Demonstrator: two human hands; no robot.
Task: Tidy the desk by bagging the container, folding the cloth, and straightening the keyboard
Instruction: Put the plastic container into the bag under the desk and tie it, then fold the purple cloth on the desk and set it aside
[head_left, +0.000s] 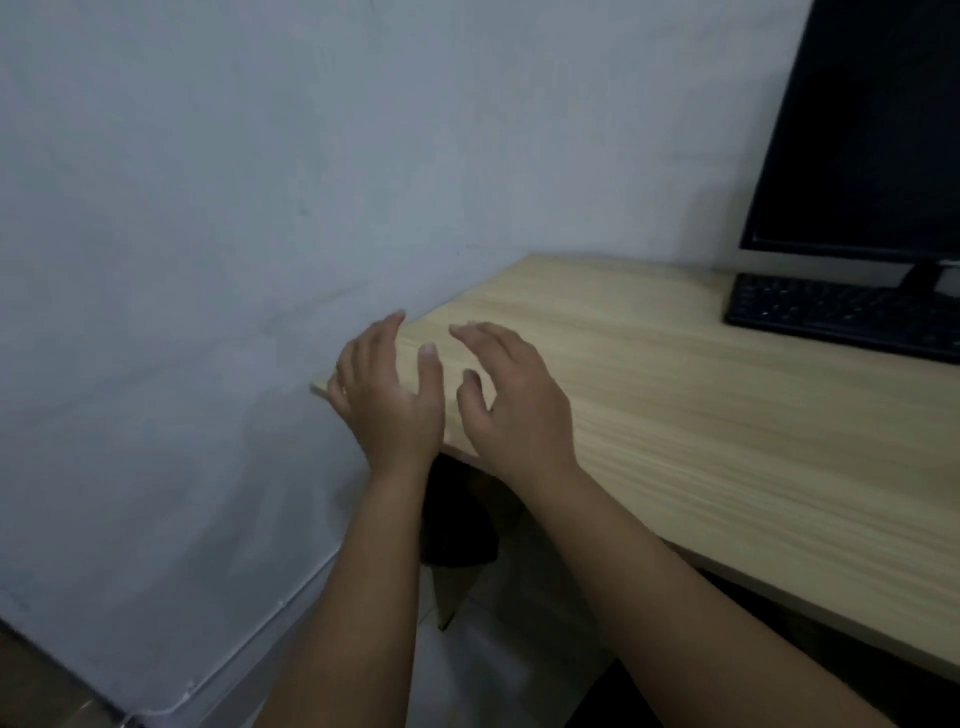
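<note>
Wooden table (675, 415) bare; left hand (387, 400), right hand (514, 410) released, empty. Keyboard (841, 317) at 2 o'clock; container, cloth unseen.

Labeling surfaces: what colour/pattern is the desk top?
Light tan wood grain on the desk, streaks running lengthwise; clearest in the head view.

Black keyboard (852, 317) – desk's far right, below monitor (872, 130)

Black keyboard (852, 314), pale wood-grain desk (701, 415), grey wall (260, 182).
</note>
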